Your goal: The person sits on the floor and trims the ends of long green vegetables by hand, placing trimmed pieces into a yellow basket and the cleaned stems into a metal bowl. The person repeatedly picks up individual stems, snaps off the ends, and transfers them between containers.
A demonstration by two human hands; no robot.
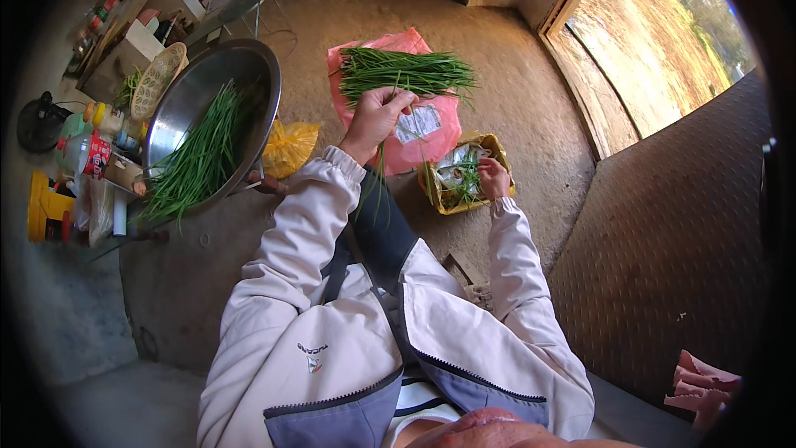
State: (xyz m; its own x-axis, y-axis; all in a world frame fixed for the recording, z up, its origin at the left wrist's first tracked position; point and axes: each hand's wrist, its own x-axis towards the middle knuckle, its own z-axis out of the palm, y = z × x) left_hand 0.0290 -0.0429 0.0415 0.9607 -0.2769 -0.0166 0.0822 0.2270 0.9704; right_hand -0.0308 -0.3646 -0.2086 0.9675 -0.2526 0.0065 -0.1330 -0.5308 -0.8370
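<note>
My left hand (376, 118) is closed on a few thin green chive stalks (382, 171), which hang down over my dark trouser leg. Just beyond it, a thick bundle of chives (404, 71) lies on a pink plastic bag (444, 137) on the floor. My right hand (494, 179) is at the right side of a small bin lined with a yellow bag (457, 208), over green scraps (463, 180) and crumpled wrappers; whether its fingers hold anything cannot be told. At the left, a large steel basin (270, 68) holds more long chives (205, 149).
A yellow plastic bag (289, 146) sits beside the basin. Behind the basin are a patterned basket (158, 78), bottles and jars, and a round stool (242, 5). A textured dark panel (671, 218) stands at the right, below an open doorway (628, 43).
</note>
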